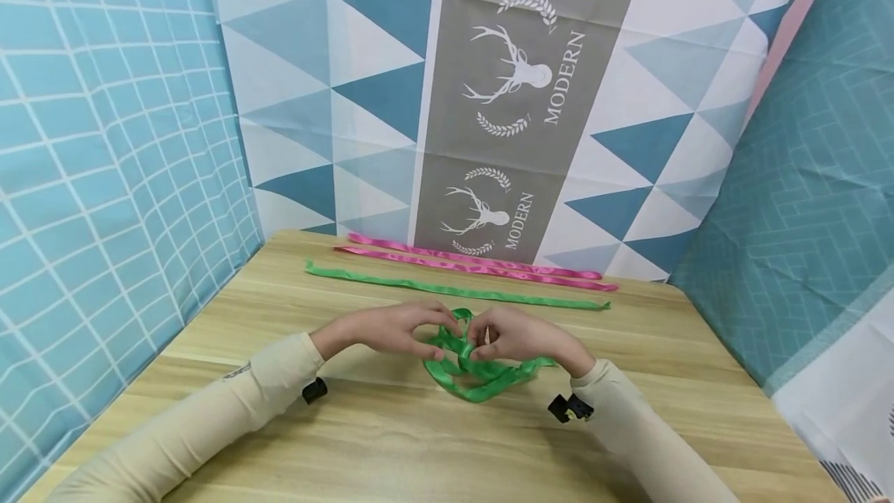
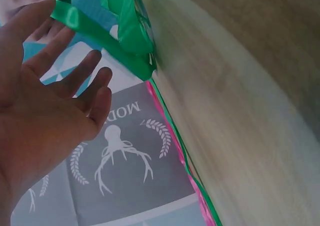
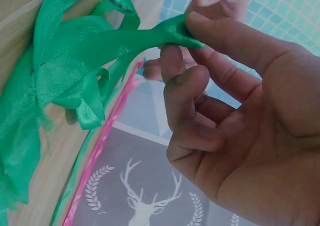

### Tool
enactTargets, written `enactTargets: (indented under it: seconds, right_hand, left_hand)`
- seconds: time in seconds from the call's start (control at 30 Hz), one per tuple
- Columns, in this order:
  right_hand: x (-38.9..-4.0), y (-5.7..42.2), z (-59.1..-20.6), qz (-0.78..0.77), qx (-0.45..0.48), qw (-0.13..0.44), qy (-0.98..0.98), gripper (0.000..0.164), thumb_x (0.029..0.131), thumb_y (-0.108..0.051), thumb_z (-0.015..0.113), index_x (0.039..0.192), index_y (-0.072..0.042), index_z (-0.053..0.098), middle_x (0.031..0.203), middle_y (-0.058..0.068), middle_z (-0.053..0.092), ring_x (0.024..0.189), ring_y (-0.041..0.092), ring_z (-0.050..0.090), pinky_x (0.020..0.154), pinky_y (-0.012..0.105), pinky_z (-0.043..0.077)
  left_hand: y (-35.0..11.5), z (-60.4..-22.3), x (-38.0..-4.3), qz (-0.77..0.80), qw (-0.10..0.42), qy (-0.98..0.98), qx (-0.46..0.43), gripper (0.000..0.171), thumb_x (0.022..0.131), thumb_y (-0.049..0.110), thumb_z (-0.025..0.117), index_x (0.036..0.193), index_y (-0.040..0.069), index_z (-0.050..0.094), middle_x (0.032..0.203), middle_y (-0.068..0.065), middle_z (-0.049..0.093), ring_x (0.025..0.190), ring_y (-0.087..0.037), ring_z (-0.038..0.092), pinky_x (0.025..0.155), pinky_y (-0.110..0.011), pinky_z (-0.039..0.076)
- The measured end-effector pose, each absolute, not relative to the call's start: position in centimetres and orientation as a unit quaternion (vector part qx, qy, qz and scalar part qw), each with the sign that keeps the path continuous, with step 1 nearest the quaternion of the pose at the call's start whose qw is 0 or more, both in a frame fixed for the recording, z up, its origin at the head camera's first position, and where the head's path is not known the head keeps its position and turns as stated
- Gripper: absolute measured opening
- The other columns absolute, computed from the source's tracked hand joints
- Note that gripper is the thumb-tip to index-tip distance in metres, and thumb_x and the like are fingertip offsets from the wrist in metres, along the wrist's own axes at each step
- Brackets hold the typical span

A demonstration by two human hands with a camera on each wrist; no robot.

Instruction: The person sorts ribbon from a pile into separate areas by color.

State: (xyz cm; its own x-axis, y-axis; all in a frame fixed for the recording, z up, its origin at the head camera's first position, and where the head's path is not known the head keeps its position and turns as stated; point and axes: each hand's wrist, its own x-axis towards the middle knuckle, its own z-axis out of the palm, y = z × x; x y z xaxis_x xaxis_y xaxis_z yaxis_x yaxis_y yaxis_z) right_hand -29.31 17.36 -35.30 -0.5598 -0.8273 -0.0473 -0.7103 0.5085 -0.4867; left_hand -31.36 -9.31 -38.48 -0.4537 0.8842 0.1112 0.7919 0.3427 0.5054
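Observation:
A loose tangle of shiny green ribbon (image 1: 478, 392) lies in loops on the table beneath both hands. My right hand (image 1: 520, 334) pinches a raised part of this ribbon (image 3: 120, 43) between thumb and forefinger, its other fingers curled. Across from it, my left hand (image 1: 394, 330) has its thumb and fingers spread apart. In the left wrist view, one fingertip of the left hand (image 2: 55, 93) is right by a strip of the green ribbon (image 2: 100, 35), and the other fingers are loosely bent. Whether that fingertip touches the strip is hard to tell.
Behind the hands, one straight green ribbon (image 1: 454, 287) stretches across the wooden table (image 1: 391, 441). Two pink ribbons (image 1: 482, 259) lie beyond it, near the back edge. Patterned cloths (image 1: 377, 99) hang behind the table and along its sides.

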Motion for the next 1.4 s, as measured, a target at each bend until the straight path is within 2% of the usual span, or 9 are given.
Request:
enactTargets:
  seconds: [0.13,0.2,0.37,0.5,0.7,0.87,1.03,1.17,1.4]
  right_hand:
    - [-28.8,17.1,-34.9,-0.199,-0.456,0.154,0.854,0.005,0.093,-0.014,0.077,0.091,-0.015,0.073,0.085,-0.013,0.063,0.068,0.013,0.059,0.062,0.026,0.049]
    - [-28.5,17.1,-34.7,-0.202,-0.455,0.165,0.851,0.006,0.093,-0.014,0.078,0.090,-0.015,0.073,0.084,-0.012,0.062,0.066,0.013,0.056,0.061,0.026,0.047]
    - [-28.0,17.3,-34.0,-0.233,-0.438,0.191,0.847,0.008,0.094,-0.011,0.076,0.089,-0.014,0.071,0.081,-0.008,0.064,0.057,0.015,0.056,0.056,0.026,0.049]
    - [-28.2,17.9,-33.3,-0.261,-0.421,0.206,0.844,0.006,0.096,-0.010,0.073,0.091,-0.013,0.071,0.081,-0.001,0.068,0.049,0.018,0.057,0.052,0.030,0.052]
    - [-28.7,19.2,-32.6,-0.281,-0.408,0.177,0.850,0.005,0.097,-0.012,0.073,0.092,-0.011,0.072,0.083,0.003,0.069,0.065,0.017,0.058,0.058,0.029,0.048]
    - [-29.3,20.6,-31.6,-0.297,-0.391,0.140,0.860,0.006,0.097,-0.014,0.073,0.092,-0.012,0.072,0.077,-0.002,0.067,0.065,0.018,0.058,0.060,0.031,0.049]
    - [-29.5,22.1,-30.2,-0.307,-0.377,0.078,0.870,0.008,0.096,-0.018,0.075,0.093,-0.011,0.073,0.069,-0.001,0.062,0.058,0.013,0.051,0.057,0.029,0.045]
    - [-29.4,23.2,-29.5,-0.318,-0.354,0.048,0.878,0.009,0.095,-0.021,0.076,0.094,-0.012,0.074,0.066,0.000,0.058,0.056,0.012,0.045,0.055,0.028,0.039]
    - [-29.5,25.4,-28.9,-0.328,-0.310,0.047,0.891,0.010,0.097,-0.018,0.073,0.100,-0.008,0.074,0.079,0.003,0.068,0.068,0.022,0.061,0.066,0.035,0.050]
  left_hand:
    - [-9.1,-38.9,-31.1,0.244,0.102,0.816,0.513,0.053,0.100,0.044,0.066,0.147,0.025,0.053,0.154,0.002,0.040,0.143,-0.018,0.032,0.113,-0.052,0.029]
    - [-9.0,-39.2,-31.1,0.237,0.105,0.816,0.517,0.047,0.100,0.045,0.065,0.142,0.026,0.057,0.155,-0.001,0.040,0.144,-0.020,0.031,0.113,-0.053,0.028]
    - [-8.8,-39.1,-31.3,0.263,0.108,0.796,0.535,0.020,0.101,0.037,0.066,0.116,0.024,0.068,0.145,-0.005,0.051,0.136,-0.018,0.044,0.109,-0.045,0.037]
    - [-9.1,-38.7,-31.8,0.312,0.117,0.772,0.541,0.012,0.100,0.031,0.069,0.106,0.020,0.070,0.123,0.003,0.064,0.117,-0.013,0.057,0.099,-0.044,0.047]
    - [-10.1,-38.0,-32.4,0.356,0.151,0.770,0.508,0.008,0.099,0.029,0.071,0.101,0.021,0.071,0.099,0.007,0.069,0.094,-0.015,0.064,0.082,-0.036,0.051]
    - [-11.1,-36.8,-32.9,0.391,0.167,0.766,0.483,0.008,0.099,0.025,0.071,0.101,0.017,0.073,0.098,-0.010,0.071,0.090,-0.032,0.066,0.075,-0.033,0.050]
    - [-12.2,-35.0,-33.2,0.396,0.146,0.778,0.466,0.010,0.098,0.028,0.073,0.102,0.019,0.071,0.096,-0.007,0.069,0.086,-0.022,0.065,0.077,-0.039,0.052]
    - [-13.1,-33.8,-33.0,0.402,0.143,0.780,0.458,0.013,0.097,0.028,0.074,0.102,0.016,0.069,0.092,-0.009,0.067,0.080,-0.024,0.062,0.075,-0.043,0.052]
    - [-14.9,-32.7,-33.0,0.405,0.110,0.795,0.438,0.018,0.095,0.032,0.076,0.097,0.015,0.069,0.083,-0.008,0.062,0.071,-0.020,0.054,0.066,-0.035,0.049]
